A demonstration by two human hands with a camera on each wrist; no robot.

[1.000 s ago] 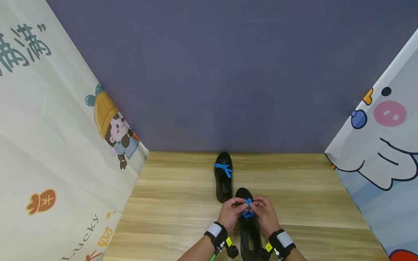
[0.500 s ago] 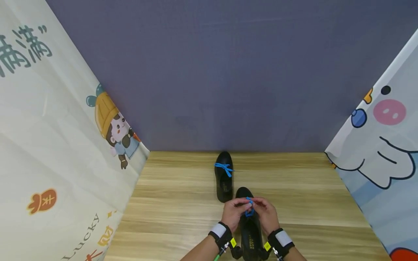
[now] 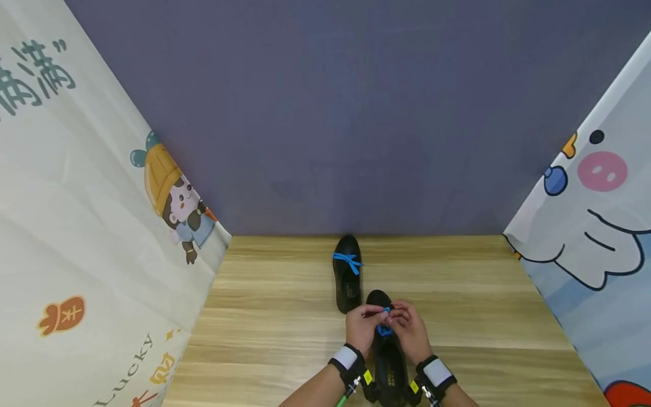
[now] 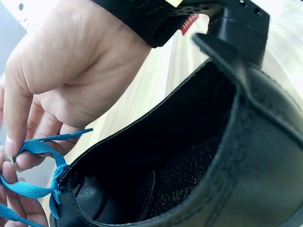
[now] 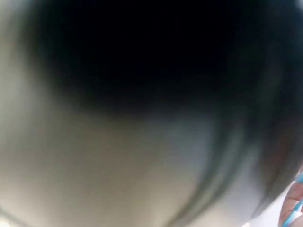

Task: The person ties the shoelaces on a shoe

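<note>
Two black shoes with bright blue laces are in the head view. My hands meet over the front of the nearer shoe (image 3: 390,367). There my left hand (image 3: 359,330) pinches part of the blue shoelace (image 4: 29,190) between thumb and fingers. From the other side my right hand (image 3: 413,336) also pinches the lace, its fingertips close against the left ones. In the left wrist view the lace is knotted at the shoe's opening, with bands running up to the fingers and one loose tip sticking out. The right wrist view is mostly dark blur, with fingers (image 5: 292,204) at its edge.
The other black shoe (image 3: 348,291), its blue lace tied in a bow, stands ahead and slightly left. Both shoes are on a wood-patterned surface (image 3: 274,294). A dark blue-grey panel (image 3: 325,124) lies beyond, with printed cloths (image 3: 102,198) along the sides.
Both hands stay over the nearer shoe and keep pinching the lace. The left wrist has shifted slightly right, and less blue lace shows between the fingertips.
</note>
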